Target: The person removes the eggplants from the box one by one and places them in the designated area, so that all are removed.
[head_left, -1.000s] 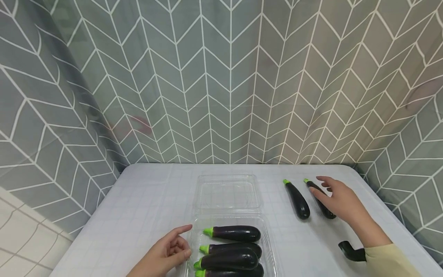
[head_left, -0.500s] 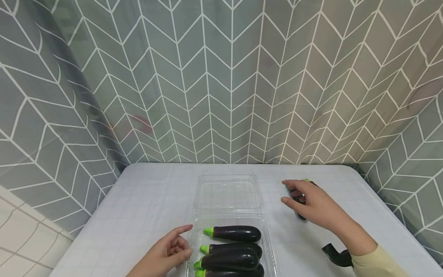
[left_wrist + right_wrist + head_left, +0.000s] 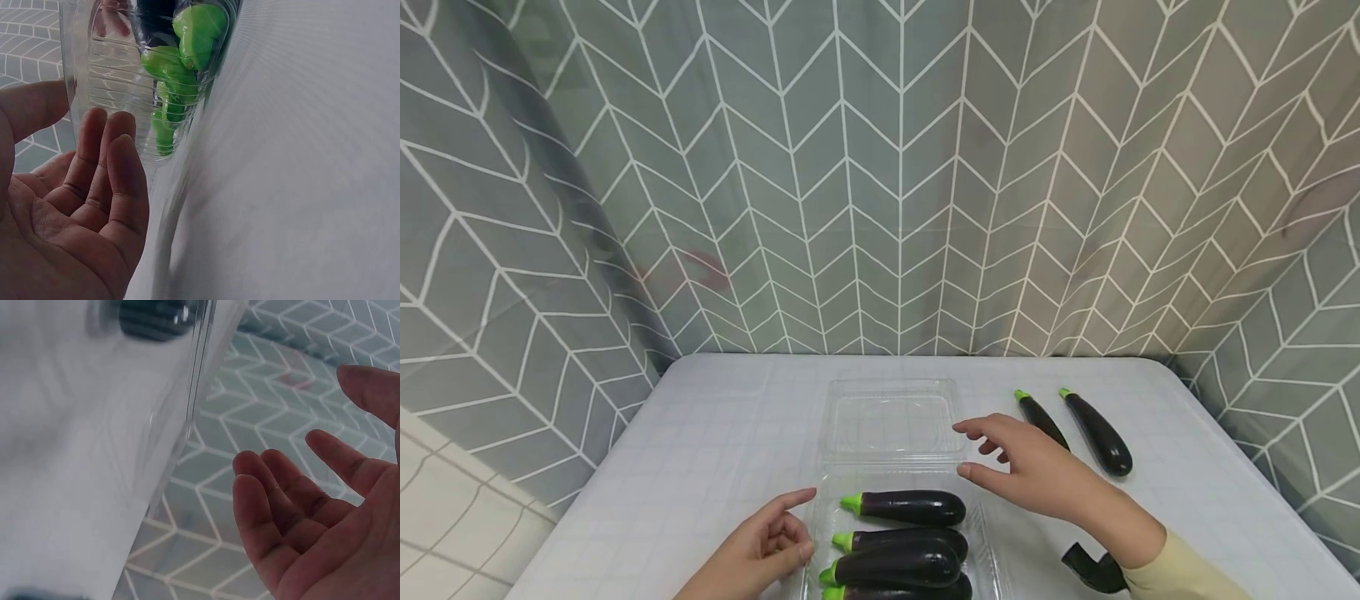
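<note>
Several dark eggplants (image 3: 917, 506) with green stem ends lie crosswise in a clear plastic clamshell container (image 3: 981, 533), its lid (image 3: 891, 417) folded back away from me. My left hand (image 3: 767, 542) is at the container's left side, with thumb tip and index fingertip right at the rim. In the left wrist view, the other fingers (image 3: 122, 181) bend loosely beside the ribbed wall. My right hand (image 3: 1037, 471) hovers right of the container near the lid hinge, thumb and fingers apart, holding nothing. It partly covers one loose eggplant (image 3: 1041, 419); another eggplant (image 3: 1099, 433) lies beyond it.
A white cloth (image 3: 700, 450) covers the table. Curtains (image 3: 880, 183) with a chevron pattern stand along its back and sides. A curved black piece (image 3: 1093, 571) shows beside my right wrist.
My right hand has swept left from over the far-right eggplant, past the other loose one, toward the container, carrying nothing. The left hand, container and eggplants have stayed put.
</note>
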The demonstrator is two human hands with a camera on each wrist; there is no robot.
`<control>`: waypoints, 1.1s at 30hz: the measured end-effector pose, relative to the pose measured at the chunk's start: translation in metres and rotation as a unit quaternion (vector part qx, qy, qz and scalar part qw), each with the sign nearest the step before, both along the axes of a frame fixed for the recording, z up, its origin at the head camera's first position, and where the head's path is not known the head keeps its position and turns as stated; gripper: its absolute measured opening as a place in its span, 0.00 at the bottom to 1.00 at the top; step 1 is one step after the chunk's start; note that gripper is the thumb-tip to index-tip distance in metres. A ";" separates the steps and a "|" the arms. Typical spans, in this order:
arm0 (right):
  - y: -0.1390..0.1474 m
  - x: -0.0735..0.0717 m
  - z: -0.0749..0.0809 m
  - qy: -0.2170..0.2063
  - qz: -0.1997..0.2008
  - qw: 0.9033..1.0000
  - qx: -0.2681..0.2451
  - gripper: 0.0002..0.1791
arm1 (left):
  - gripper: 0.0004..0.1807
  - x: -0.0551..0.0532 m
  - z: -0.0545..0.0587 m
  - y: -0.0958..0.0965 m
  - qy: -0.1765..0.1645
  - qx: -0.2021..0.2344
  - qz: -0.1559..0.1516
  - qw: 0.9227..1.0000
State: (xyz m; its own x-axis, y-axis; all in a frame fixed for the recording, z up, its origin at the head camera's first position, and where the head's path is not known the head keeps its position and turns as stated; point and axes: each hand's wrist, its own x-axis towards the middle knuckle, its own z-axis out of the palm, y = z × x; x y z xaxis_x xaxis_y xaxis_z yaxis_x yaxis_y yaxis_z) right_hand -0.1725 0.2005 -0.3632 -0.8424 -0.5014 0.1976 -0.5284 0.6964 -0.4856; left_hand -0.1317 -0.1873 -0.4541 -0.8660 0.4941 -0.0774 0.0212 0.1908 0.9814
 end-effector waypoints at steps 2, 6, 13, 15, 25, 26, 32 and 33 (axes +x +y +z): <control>-0.007 0.002 0.000 -0.015 0.009 1.000 0.004 0.28 | 0.35 0.000 0.000 0.000 -0.007 0.000 0.003 1.000; -0.019 0.005 0.000 -0.054 0.036 0.998 0.007 0.29 | 0.36 0.000 0.001 0.000 -0.012 -0.002 0.006 1.000; -0.041 0.010 -0.007 -0.089 0.107 0.990 -0.011 0.25 | 0.36 0.000 0.001 0.000 -0.015 0.002 0.005 1.000; -0.047 0.010 -0.010 -0.089 0.125 0.988 -0.010 0.24 | 0.36 0.000 0.001 0.000 -0.020 0.006 0.006 1.000; -0.067 0.014 -0.018 -0.080 0.194 0.978 0.019 0.26 | 0.36 0.001 0.005 0.001 -0.004 -0.002 -0.003 1.000; -0.067 0.014 -0.019 -0.078 0.198 0.977 0.023 0.26 | 0.36 0.001 0.006 0.001 -0.003 -0.004 -0.003 1.000; -0.067 0.014 -0.023 -0.084 0.236 0.967 0.035 0.25 | 0.36 0.001 0.007 0.001 -0.001 -0.012 -0.001 1.000; -0.067 0.014 -0.023 -0.086 0.244 0.965 0.034 0.24 | 0.36 0.001 0.007 0.001 -0.001 -0.013 0.000 1.000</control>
